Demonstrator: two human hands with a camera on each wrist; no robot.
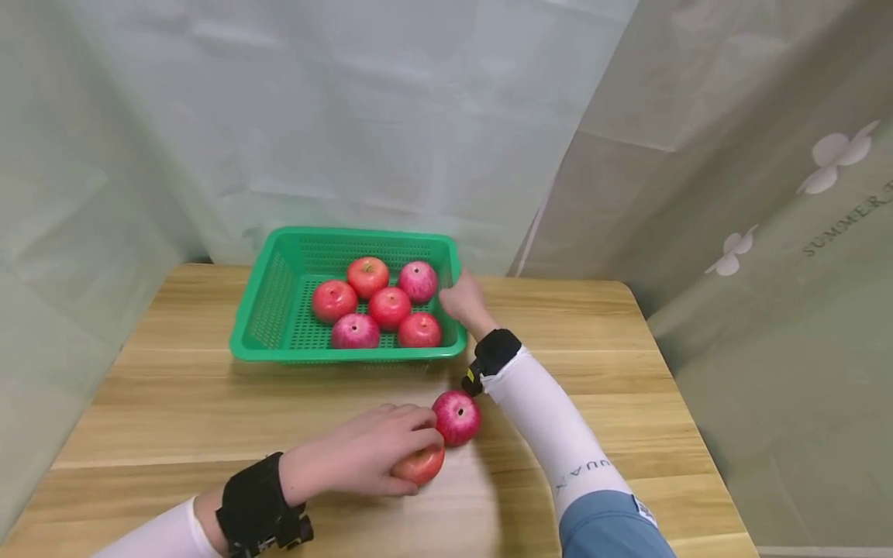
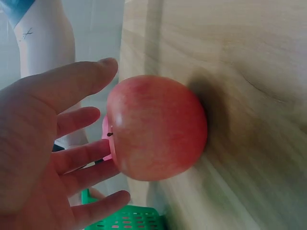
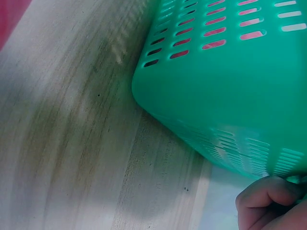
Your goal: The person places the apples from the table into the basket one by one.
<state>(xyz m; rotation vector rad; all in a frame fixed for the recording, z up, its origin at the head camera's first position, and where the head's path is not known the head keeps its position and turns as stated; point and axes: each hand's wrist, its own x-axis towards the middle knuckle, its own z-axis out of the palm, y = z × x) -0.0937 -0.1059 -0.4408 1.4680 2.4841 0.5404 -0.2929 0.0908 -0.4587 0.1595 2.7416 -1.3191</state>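
Observation:
Over a red apple [image 1: 422, 465] on the table reaches my left hand [image 1: 370, 453], its thumb and spread fingers loosely bent at the stem side. In the left wrist view that apple [image 2: 158, 128] rests on the wood, the thumb standing apart from its skin. Just beyond it sits a darker red apple [image 1: 456, 418]. My right hand [image 1: 466, 302] grips the right rim of a green plastic basket [image 1: 349, 355]. Curled fingers [image 3: 268, 196] show at that rim in the right wrist view. Several apples [image 1: 389, 308] lie inside the basket, toward its right and middle.
The wooden table [image 1: 572, 333] ends at a pale curtain [image 1: 363, 116] behind the basket. Another curtain [image 1: 781, 310], printed with flowers, hangs along the right side. My right forearm [image 1: 551, 426] stretches across the table's right half, beside the darker apple.

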